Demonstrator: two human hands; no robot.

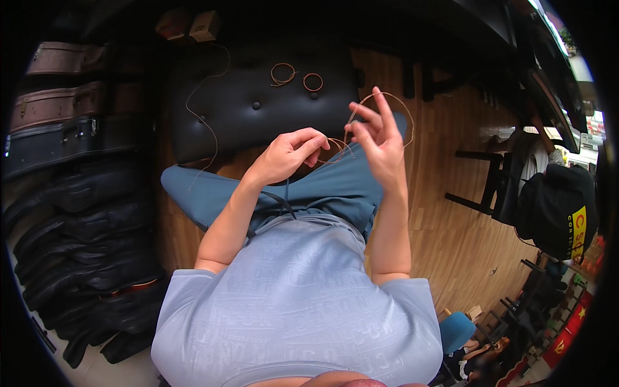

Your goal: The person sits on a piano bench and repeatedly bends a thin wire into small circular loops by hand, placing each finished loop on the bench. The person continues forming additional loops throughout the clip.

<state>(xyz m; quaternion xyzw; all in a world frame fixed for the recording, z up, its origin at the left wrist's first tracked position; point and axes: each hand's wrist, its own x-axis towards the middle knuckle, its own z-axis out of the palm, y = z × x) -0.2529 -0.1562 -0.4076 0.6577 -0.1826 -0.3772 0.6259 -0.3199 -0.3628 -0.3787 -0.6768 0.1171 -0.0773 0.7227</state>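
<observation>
A thin bronze-coloured guitar string runs between my two hands, bent into loops above my lap. My left hand is closed, its thumb and fingers pinching the small coiled part. My right hand is raised a little farther off, with some fingers stretched out. Its thumb and a bent finger grip the string, while a wide loop arches behind the fingertips. On the black padded bench ahead lie a coiled string and a smaller, tighter ring of string. Another loose string trails over the bench's left side.
Brown and black instrument cases are stacked at the left, with black soft cases below. A small box stands beyond the bench. To the right are a wooden floor, a black stand and a black bag.
</observation>
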